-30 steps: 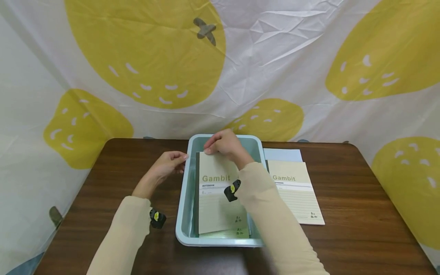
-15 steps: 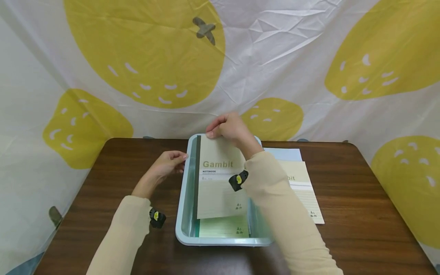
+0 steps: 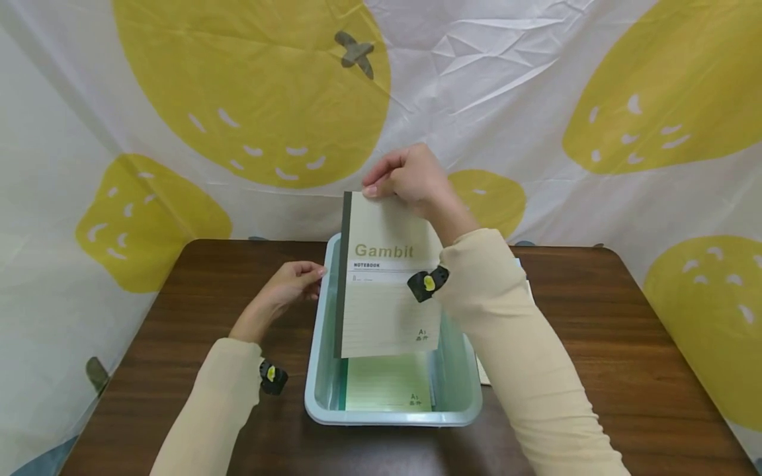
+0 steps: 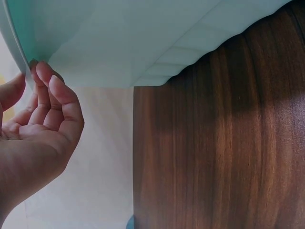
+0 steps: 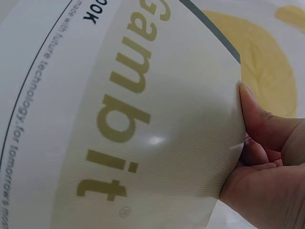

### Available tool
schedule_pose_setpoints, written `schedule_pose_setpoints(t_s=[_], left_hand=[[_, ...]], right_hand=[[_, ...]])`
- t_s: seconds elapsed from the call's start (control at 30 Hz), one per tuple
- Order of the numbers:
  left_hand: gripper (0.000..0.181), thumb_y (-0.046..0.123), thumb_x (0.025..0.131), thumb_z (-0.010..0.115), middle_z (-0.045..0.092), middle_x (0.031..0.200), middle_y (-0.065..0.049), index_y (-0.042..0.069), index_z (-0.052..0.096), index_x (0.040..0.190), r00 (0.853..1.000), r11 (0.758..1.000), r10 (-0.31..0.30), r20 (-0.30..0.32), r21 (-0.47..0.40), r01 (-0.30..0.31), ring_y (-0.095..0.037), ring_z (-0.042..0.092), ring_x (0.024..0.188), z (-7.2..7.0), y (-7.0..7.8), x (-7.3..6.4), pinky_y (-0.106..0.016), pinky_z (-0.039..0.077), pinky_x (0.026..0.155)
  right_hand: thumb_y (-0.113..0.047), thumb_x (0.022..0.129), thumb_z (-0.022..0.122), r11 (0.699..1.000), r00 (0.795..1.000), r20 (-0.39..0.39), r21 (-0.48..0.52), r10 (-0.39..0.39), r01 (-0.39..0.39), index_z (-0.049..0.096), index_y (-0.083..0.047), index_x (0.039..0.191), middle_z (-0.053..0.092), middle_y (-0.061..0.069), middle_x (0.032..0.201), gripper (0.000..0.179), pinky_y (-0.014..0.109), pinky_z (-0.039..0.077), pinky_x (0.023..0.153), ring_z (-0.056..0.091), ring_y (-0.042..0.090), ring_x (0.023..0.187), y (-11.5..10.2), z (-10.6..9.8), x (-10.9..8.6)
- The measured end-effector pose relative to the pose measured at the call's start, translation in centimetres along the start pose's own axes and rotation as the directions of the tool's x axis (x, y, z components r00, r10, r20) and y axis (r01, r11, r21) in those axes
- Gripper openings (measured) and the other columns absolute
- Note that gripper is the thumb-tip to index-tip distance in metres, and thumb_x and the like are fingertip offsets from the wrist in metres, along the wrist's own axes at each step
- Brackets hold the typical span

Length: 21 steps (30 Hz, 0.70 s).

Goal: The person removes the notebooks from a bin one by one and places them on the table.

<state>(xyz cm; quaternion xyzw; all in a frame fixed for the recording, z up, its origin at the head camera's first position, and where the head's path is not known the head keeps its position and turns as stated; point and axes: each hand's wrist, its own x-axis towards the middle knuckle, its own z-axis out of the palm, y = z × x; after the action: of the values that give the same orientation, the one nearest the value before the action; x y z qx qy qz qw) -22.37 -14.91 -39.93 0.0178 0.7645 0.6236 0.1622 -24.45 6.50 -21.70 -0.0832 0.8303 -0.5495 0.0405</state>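
Note:
My right hand point(image 3: 411, 177) pinches the top edge of a cream notebook point(image 3: 387, 311) with a dark spine and "Gambit" on its cover. The notebook hangs tilted over the pale blue plastic bin point(image 3: 315, 383), its lower edge above a green notebook point(image 3: 387, 387) lying inside. In the right wrist view the thumb lies on the cover side of the notebook point(image 5: 186, 119), which bends slightly, and the other fingers are behind it. My left hand point(image 3: 292, 283) pinches the bin's left rim; the left wrist view shows thumb and fingertips point(image 4: 57, 86) on either side of that rim.
Right of the bin, another cream notebook point(image 3: 483, 373) lies on the brown wooden table point(image 3: 601, 344), mostly hidden by my right sleeve. A patterned cloth point(image 3: 452, 86) hangs right behind the table's back edge.
My right hand has risen up and away with the cream notebook, drawing it out of the bin. More of the green notebook underneath shows. The left hand has stayed on the rim.

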Motion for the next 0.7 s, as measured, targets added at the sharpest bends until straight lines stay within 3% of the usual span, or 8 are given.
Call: schedule_pose_setpoints(t_s=[0.4, 0.7], left_hand=[[0.029, 0.014, 0.095, 0.049, 0.056, 0.079, -0.005, -0.012, 0.054, 0.105, 0.999, 0.999, 0.025, 0.021, -0.020, -0.025, -0.014, 0.054, 0.066, -0.2, -0.2, 0.2, -0.027, 0.049, 0.064], [0.029, 0.018, 0.095, 0.050, 0.057, 0.086, -0.010, -0.008, 0.056, 0.107, 1.000, 1.000, 0.012, 0.007, 0.006, -0.012, -0.018, 0.055, 0.072, -0.2, -0.3, 0.0, -0.032, 0.049, 0.071]], right_hand=[[0.015, 0.068, 0.072, 0.996, 0.999, -0.045, 0.094, -0.005, 0.009, 0.070, -0.003, 0.066, 0.062, 0.004, 0.071, 0.018, 0.019, 0.044, 0.055, 0.055, 0.012, 0.061, -3.2, -4.0, -0.5], [0.015, 0.071, 0.069, 0.996, 0.999, -0.045, 0.093, 0.017, -0.013, 0.067, -0.007, 0.061, 0.062, 0.002, 0.060, 0.024, 0.021, 0.047, 0.053, 0.056, 0.012, 0.057, -1.7, -8.4, -1.5]])
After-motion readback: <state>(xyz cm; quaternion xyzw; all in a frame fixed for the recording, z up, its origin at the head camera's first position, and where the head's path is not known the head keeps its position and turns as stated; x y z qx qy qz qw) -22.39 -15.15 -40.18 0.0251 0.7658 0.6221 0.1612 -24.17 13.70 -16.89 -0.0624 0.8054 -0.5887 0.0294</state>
